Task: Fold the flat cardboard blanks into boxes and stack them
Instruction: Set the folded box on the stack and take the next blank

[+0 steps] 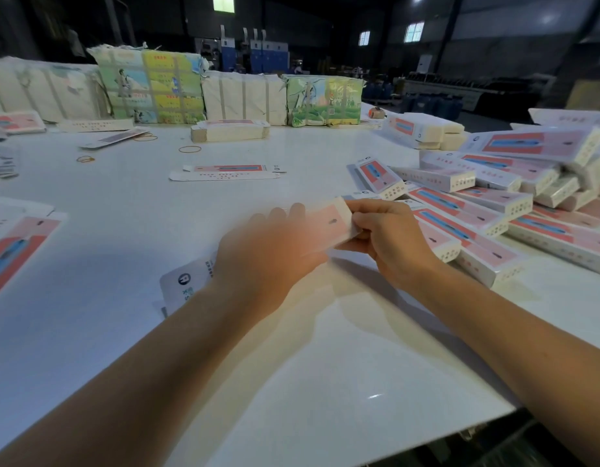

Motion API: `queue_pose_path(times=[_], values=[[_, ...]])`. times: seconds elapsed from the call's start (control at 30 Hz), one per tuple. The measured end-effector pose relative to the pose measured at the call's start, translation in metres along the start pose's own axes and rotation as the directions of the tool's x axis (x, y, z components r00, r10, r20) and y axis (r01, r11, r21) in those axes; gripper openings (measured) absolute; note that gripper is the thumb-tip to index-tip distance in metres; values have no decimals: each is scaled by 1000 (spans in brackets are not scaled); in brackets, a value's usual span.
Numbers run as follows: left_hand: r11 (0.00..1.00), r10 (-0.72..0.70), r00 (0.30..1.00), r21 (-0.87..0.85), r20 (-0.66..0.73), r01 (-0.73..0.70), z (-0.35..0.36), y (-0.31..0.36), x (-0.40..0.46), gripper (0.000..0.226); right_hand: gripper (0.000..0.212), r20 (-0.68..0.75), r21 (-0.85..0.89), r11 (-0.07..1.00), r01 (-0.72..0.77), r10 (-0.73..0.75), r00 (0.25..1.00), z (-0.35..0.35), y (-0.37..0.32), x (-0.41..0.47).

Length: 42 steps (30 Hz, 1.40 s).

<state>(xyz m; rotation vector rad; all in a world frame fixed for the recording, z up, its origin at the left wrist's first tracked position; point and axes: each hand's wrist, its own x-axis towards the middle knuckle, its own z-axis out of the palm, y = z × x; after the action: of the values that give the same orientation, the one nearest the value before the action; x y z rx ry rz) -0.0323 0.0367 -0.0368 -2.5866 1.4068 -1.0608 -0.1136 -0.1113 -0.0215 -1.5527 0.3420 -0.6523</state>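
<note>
Nearest to me, centre frame, I've got both hands on one pink-and-white box (329, 227) held just above the white table (325, 365). My right hand (389, 237) is clearly grasping it, fingers curled around the far end with the thumb pinching the end flap. My left hand (271, 254) is smeared with motion blur over the near end, so I cannot tell whether it's gripping or just pressing flat. I'd say this one is mid-fold, an end flap not yet tucked. Poking out from under my left wrist, lower centre, there's a white flat blank (187, 284) lying on the table, waiting. At the left edge, another blank (18, 247) lies flat, pink face up. On the right side of the frame, the pile of finished boxes (487, 210) is big and loose, leaning over one another more than neatly stacked, so plenty is done but the stacking looks rough to me. Further out, middle of the frame, a single blank (227, 171) lies unfolded, and beyond it a thick stack of flat blanks (229, 129) sits untouched. At the top, wrapped bundles (150, 85) line the far edge, still strapped. So I reckon a good share remains.
</note>
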Motion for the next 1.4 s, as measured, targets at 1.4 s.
queue_pose_path(times=[1.4], values=[[946, -4, 1000, -325, 7, 6, -6, -32, -7, 73, 63, 573, -724, 233, 649, -322, 754, 1, 1, -15]])
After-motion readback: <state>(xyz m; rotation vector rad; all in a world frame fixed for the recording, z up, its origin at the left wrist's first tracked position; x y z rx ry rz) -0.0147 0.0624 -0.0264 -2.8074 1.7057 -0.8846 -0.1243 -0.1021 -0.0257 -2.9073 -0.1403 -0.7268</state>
